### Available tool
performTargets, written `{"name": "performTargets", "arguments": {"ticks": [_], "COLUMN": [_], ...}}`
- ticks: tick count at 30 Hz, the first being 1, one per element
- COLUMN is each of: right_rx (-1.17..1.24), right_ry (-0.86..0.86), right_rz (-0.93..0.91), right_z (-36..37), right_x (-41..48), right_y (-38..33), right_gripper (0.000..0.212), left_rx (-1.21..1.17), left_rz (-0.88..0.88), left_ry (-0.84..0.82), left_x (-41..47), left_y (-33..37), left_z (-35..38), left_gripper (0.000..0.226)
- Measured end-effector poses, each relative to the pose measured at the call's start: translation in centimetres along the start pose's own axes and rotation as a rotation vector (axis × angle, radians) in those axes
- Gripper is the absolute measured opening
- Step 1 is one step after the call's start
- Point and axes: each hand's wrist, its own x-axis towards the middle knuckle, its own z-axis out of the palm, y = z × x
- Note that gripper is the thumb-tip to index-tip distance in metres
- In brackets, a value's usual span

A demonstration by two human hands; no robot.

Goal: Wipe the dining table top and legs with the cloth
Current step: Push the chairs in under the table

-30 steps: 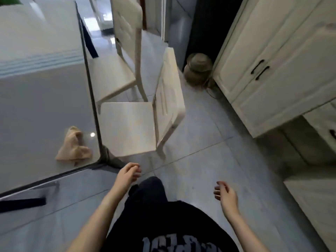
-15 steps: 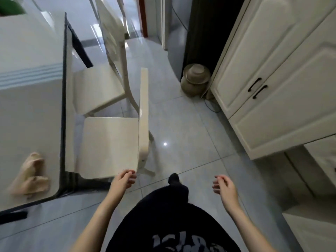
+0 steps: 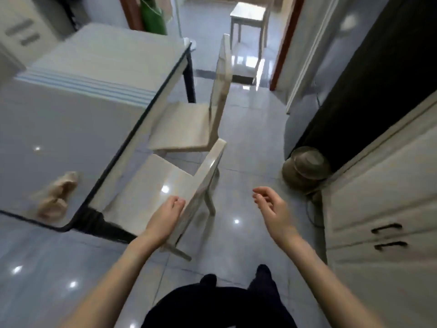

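Note:
The dining table (image 3: pixel 71 129) has a glossy grey glass top with a dark rim and fills the left side. A crumpled beige cloth (image 3: pixel 55 197) lies on it close to the near corner. Below that corner a dark table leg (image 3: pixel 104 228) shows, and another leg (image 3: pixel 189 79) stands at the far corner. My left hand (image 3: pixel 165 216) is against the backrest of the near cream chair (image 3: pixel 151 185), fingers curled at its edge; a grip on the chair cannot be made out. My right hand (image 3: pixel 272 209) hovers over the floor, fingers relaxed, holding nothing.
A second cream chair (image 3: pixel 184 124) is tucked at the table further along. A brown lidded pot (image 3: pixel 305 169) sits on the floor by cream cabinets (image 3: pixel 378 197) on the right. A small white table (image 3: pixel 248 15) stands in the doorway beyond. Tiled floor runs between chairs and cabinets.
The view has swung up and along the table's side. My left hand has come forward to the near chair's backrest, and my right hand has risen.

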Motion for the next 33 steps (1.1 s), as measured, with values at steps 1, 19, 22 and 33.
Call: {"name": "performTargets", "arguments": {"ticks": [1,19,22,33], "right_rx": [-0.044,-1.021,-0.975,-0.757], "right_ry": [-0.072,-0.644,-0.554,-0.459], "right_rz": [-0.074,-1.062,-1.125,-1.296], "right_z": [-0.1,9.1,10.5,17.1], "right_x": [2.0,21.1,22.2,26.9], "right_y": [-0.7,-4.8,-3.5,-4.6], "right_gripper": [0.015,0.055,0.059,0.048], "left_rx": [0.116,0.345,0.431,0.459], "left_rz": [-0.026,-0.613,-0.685,-0.751], "left_ry": [0.032,0.584,0.655,0.719], "left_x": [-0.2,-0.8,0.2,4.3], "left_y": [0.4,4.5,3.8,0.2], "left_z": [0.6,3.6,3.9,-0.2], "left_gripper": [0.036,0.064,0.058,0.055]}}
